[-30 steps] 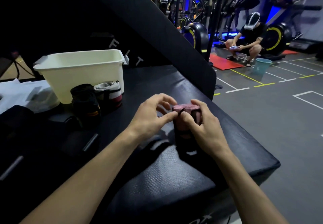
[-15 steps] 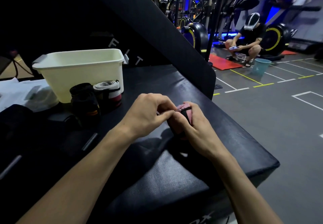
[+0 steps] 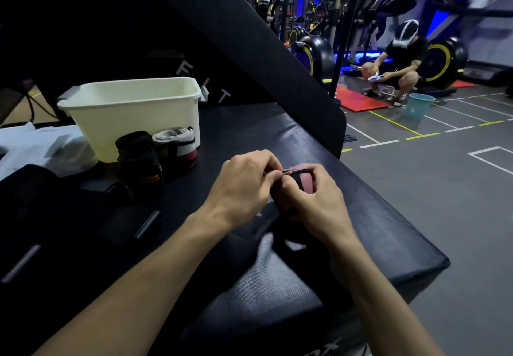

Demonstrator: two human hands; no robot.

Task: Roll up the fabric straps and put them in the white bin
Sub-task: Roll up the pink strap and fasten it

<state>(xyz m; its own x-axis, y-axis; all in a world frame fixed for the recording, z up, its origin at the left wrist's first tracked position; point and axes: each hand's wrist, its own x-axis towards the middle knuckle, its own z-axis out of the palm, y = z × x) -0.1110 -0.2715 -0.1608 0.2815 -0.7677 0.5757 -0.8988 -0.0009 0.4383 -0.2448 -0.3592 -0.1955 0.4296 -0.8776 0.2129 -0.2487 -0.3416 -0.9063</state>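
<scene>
You're finishing the roll: your right hand (image 3: pixel 319 203) wraps the pink strap roll (image 3: pixel 305 179) just above the bench (image 3: pixel 374 216), your left hand (image 3: pixel 244 186) pinches its dark end (likely the fastener). Next, seal it and carry it left to the white bin (image 3: pixel 133 111).

Both hands on pink strap roll

Left hand (image 3: pixel 244 186) and right hand (image 3: pixel 313 203) meet over black pad (image 3: pixel 361 233), both gripping pink strap roll (image 3: pixel 305 179); left fingertips pinch its dark end at top. White bin (image 3: pixel 133 111) sits back left on the pad, well apart from hands. Black roll (image 3: pixel 138 155) and white-pink roll (image 3: pixel 177 144) stand just in front of bin. Person (image 3: pixel 397 69) squats on floor far right beside teal bucket (image 3: pixel 419 105)
</scene>
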